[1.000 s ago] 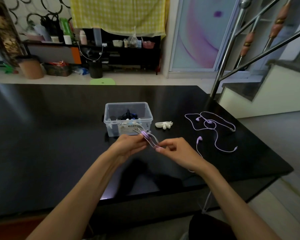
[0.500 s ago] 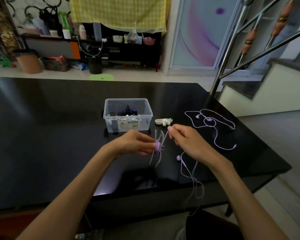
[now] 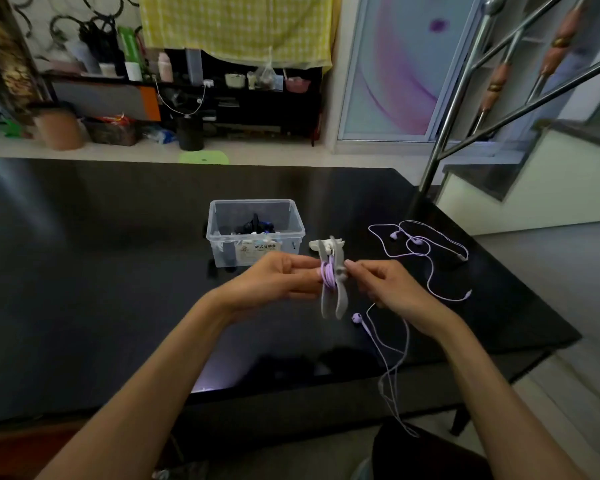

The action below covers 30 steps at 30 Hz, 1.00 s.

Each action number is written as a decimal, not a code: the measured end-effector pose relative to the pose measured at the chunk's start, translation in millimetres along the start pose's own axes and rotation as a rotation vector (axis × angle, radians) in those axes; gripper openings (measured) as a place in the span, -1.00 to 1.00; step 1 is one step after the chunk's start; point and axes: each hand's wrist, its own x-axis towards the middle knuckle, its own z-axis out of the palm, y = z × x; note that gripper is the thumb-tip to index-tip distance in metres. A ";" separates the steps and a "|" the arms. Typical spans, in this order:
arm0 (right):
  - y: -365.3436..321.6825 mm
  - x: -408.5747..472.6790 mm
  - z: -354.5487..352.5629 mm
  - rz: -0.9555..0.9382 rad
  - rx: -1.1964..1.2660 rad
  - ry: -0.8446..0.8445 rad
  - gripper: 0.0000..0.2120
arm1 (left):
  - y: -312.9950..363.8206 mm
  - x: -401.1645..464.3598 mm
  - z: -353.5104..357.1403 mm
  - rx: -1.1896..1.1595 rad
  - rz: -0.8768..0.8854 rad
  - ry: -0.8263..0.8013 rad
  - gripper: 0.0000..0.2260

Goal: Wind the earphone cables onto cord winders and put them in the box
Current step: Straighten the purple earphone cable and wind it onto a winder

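Note:
My left hand [image 3: 274,282] pinches a grey cord winder [image 3: 332,292], held upright over the black table [image 3: 101,271]. Purple earphone cable [image 3: 327,275] is wrapped around its middle. My right hand [image 3: 385,289] grips the loose part of that cable right beside the winder. The rest of the cable, with a purple earbud [image 3: 357,318], hangs down past the table's front edge. A clear plastic box [image 3: 255,233] with wound earphones inside stands just behind my hands. A second purple earphone set [image 3: 426,251] lies loose at the right.
A white cord winder [image 3: 314,244] lies on the table next to the box, partly hidden by the one I hold. A steel stair railing [image 3: 458,98] rises at the table's far right corner. Shelves and clutter stand along the far wall.
The winder has turned upright and my hands have come closer together. More cable sits around the winder and the hanging part is shorter.

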 end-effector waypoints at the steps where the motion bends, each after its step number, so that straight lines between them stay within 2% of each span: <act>1: 3.3 3.4 4.3 -0.014 -0.031 0.017 -0.71 | -2.3 1.8 0.4 -0.023 0.017 0.045 -0.75; 7: 14.2 11.3 18.8 -0.001 -0.394 0.044 -0.68 | -11.5 5.5 3.2 -0.073 0.014 0.135 -0.75; 12: 6.3 8.7 29.3 0.011 -0.333 -0.046 -0.69 | -17.0 8.9 4.2 -0.128 -0.037 0.244 -0.77; 16: 8.8 9.7 32.2 0.051 -0.329 -0.101 -0.71 | -26.9 15.6 7.7 -0.108 -0.124 0.403 -0.77; 18: 10.1 8.7 35.9 0.085 -0.318 -0.159 -0.71 | -28.8 18.6 8.2 -0.080 -0.120 0.478 -0.81; 22: 1.2 9.1 38.7 0.068 -0.312 -0.246 -0.68 | -28.8 20.1 4.6 -0.203 -0.054 0.625 -0.89; 24: -4.7 8.9 34.3 0.039 -0.268 -0.258 -0.71 | -30.2 19.9 2.0 -0.106 -0.017 0.637 -0.88; 27: -7.1 8.1 21.5 -0.004 -0.244 -0.211 -0.78 | -34.2 20.8 -5.3 0.225 -0.023 0.585 -0.92; 30: -8.2 4.3 4.2 -0.050 -0.269 -0.091 -0.85 | -31.0 19.0 -13.1 0.381 -0.063 0.367 -0.88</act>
